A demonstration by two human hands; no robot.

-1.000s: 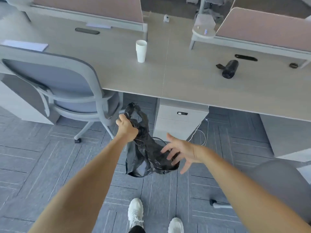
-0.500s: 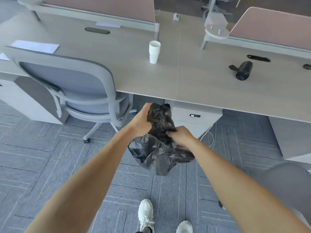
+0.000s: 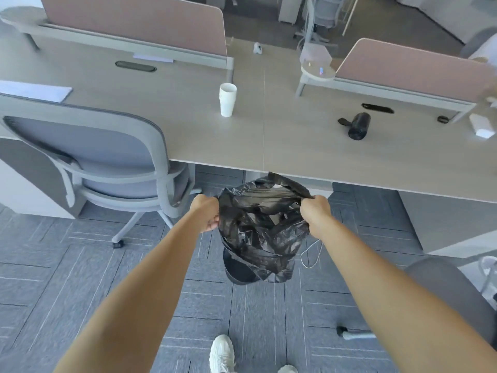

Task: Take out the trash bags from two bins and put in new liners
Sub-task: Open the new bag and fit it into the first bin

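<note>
Moved apart since before, the left hand (image 3: pixel 205 215) and right hand (image 3: pixel 316 211) are clenched on the edges of the black trash bag (image 3: pixel 262 232), held open above the bin (image 3: pixel 238 269)

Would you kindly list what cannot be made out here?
- Head view: the dark round bin is mostly hidden behind the crumpled black plastic bag that the left hand and right hand grip.
- Head view: its folds hide any contents.
- Head view: the small white object far across the pale wooden desk is too small to identify.
</note>
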